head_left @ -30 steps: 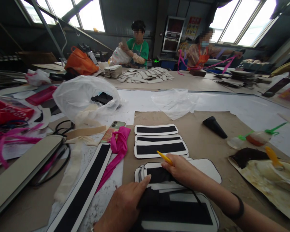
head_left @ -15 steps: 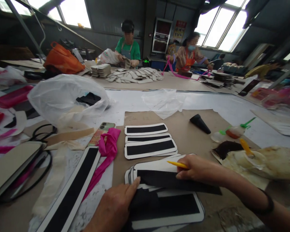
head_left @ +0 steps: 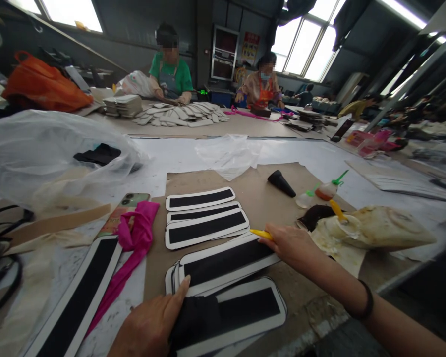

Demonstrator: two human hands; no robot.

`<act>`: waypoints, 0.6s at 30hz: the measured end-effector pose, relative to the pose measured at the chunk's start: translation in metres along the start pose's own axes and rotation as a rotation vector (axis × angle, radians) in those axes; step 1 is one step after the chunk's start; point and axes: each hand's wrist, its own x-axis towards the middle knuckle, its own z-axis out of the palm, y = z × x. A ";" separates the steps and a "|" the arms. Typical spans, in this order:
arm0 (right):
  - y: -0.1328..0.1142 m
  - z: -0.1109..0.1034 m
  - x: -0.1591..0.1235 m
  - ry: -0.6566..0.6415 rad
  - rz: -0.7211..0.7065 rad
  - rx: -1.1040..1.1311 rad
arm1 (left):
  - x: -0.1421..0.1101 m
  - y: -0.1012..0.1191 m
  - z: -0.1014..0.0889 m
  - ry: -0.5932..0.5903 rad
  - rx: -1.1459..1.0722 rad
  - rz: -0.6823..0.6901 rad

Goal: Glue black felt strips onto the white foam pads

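My left hand (head_left: 148, 317) presses its index fingertip at the left end of a black strip (head_left: 223, 260), which lies along a white rounded panel (head_left: 198, 287) on top of a small stack. A bunch of loose black strips (head_left: 195, 315) comes out from under that hand, whose lower fingers are mostly hidden. At the strip's right end, my right hand (head_left: 288, 243) grips a yellow pointed stick (head_left: 261, 233), fingers closed over the strip's end. Nearer me, another white panel with a black strip (head_left: 250, 310) lies partly under the bunch.
Finished-looking white panels with black strips (head_left: 208, 228) lie beyond. A pink cloth (head_left: 137, 225), phone (head_left: 130, 200) and long panel (head_left: 82, 292) are at left. At right are a black cone (head_left: 281, 183), small bottles (head_left: 327, 189) and a glue-smeared container (head_left: 386, 230). Co-workers sit opposite.
The black strip was skewed across the panel with its right end hanging off; now it lies along the panel's middle. My right hand moved to its right end. The view has turned right.
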 end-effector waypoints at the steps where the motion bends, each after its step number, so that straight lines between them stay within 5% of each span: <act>1: 0.000 0.001 0.000 0.002 0.000 -0.009 | 0.000 0.000 0.000 0.006 -0.006 0.002; 18: 0.004 0.013 0.002 0.037 -0.028 -0.029 | -0.002 -0.004 0.005 0.006 -0.018 0.044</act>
